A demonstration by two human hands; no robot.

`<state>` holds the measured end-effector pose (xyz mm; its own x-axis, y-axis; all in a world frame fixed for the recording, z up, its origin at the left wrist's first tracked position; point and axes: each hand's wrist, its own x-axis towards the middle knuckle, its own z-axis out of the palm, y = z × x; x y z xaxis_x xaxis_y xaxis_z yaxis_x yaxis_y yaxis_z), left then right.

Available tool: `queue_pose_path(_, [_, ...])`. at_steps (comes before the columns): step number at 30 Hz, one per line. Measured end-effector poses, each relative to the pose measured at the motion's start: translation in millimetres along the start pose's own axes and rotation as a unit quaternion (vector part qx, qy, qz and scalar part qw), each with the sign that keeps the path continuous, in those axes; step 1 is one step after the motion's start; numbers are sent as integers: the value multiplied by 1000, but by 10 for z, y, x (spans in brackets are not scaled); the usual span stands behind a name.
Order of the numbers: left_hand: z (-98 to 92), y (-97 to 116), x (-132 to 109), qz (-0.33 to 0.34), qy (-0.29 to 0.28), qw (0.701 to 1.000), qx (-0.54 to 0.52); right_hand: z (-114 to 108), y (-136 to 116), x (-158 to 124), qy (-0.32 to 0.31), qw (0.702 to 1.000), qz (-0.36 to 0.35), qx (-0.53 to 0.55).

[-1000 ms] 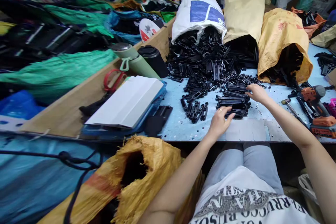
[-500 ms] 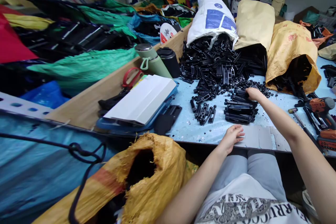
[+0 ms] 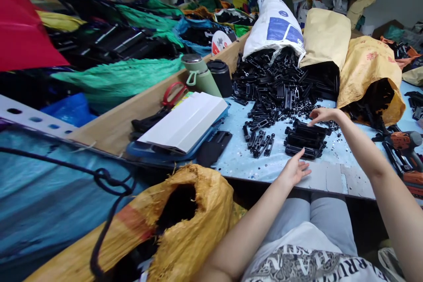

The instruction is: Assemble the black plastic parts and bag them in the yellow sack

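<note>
Long black plastic parts [image 3: 306, 139] lie side by side in a stack near the front of the blue-covered table [image 3: 238, 158]. My left hand [image 3: 295, 169] is just in front of the stack, palm turned up and fingers apart, with nothing in it. Over the back of the stack hangs my right hand [image 3: 322, 116], its fingers spread and bent downward, holding nothing that shows. A small group of black parts [image 3: 261, 143] lies left of the stack. Behind it, a large heap of black pieces [image 3: 274, 79] spills from a white sack [image 3: 274, 26].
At the right are a yellow sack [image 3: 373, 61] and an orange drill [image 3: 401, 140]. A white box [image 3: 185, 121], red scissors [image 3: 174, 93], a green bottle [image 3: 201, 75] and a black cup [image 3: 220, 77] stand left. A torn yellow sack [image 3: 211, 211] is below the table edge.
My right hand has opened and lifted slightly off the stack. My left hand has spread its fingers. The view has shifted a little to the left.
</note>
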<state>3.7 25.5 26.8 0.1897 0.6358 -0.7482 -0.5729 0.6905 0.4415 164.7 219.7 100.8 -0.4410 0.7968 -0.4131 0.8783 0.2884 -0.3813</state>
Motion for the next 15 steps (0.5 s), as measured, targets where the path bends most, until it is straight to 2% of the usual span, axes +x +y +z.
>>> queue_pose_path(3, [192, 53, 73, 20, 46, 998, -41, 164, -99, 39, -40, 990, 72, 111])
queue_pose_path(6, [297, 91, 127, 23, 51, 997, -57, 303, -124, -18, -77, 979, 119, 143])
queue_pose_path(9, [309, 83, 158, 40, 38, 997, -63, 356, -44, -160, -67, 976, 135, 159])
queue_pose_path(13, [294, -17, 171, 126, 13, 991, -39, 502, 85, -385, -59, 967, 128, 211])
queue_pose_path(15, [278, -99, 149, 160, -3, 987, -17, 647, 116, -502, -26, 969, 109, 221])
